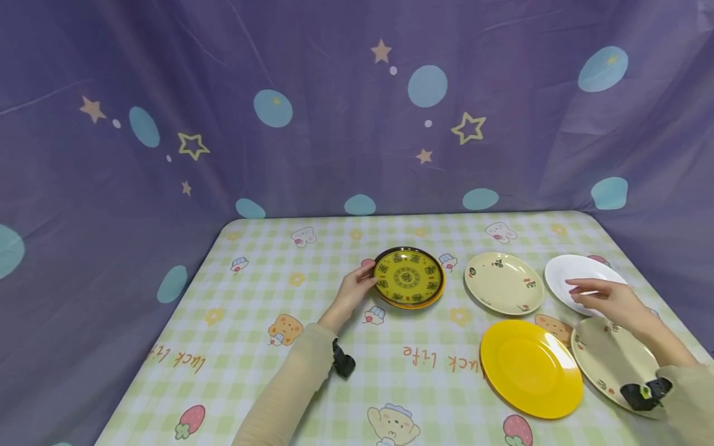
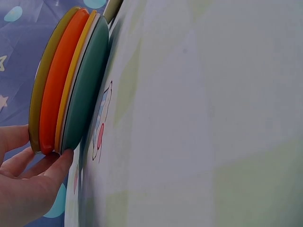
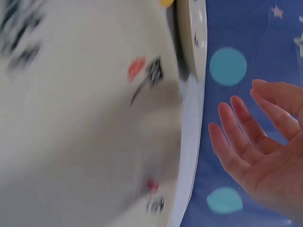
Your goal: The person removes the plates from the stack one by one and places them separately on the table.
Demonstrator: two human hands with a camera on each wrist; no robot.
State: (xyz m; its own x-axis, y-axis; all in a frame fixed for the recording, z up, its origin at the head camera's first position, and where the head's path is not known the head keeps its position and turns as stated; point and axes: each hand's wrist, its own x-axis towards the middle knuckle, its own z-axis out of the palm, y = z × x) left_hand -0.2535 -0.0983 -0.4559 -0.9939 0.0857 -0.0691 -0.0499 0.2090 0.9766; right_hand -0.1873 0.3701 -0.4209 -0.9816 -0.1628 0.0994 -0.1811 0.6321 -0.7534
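Left hand (image 1: pixel 352 290): fingertips at the near-left rim of a plate stack (image 1: pixel 409 277) mid-table, seemingly steadying it. Right hand (image 1: pixel 605 299): spread flat above a white plate (image 1: pixel 580 273), not gripping. Nearby: cream plates, yellow plate (image 1: pixel 530 368).

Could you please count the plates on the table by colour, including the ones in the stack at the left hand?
Stack, edges seen from the left wrist: olive-yellow 1, orange 1, yellow 1, white 1, teal 1
Cream plates: 2
White plate: 1
Plain yellow plate: 1
Total: 9
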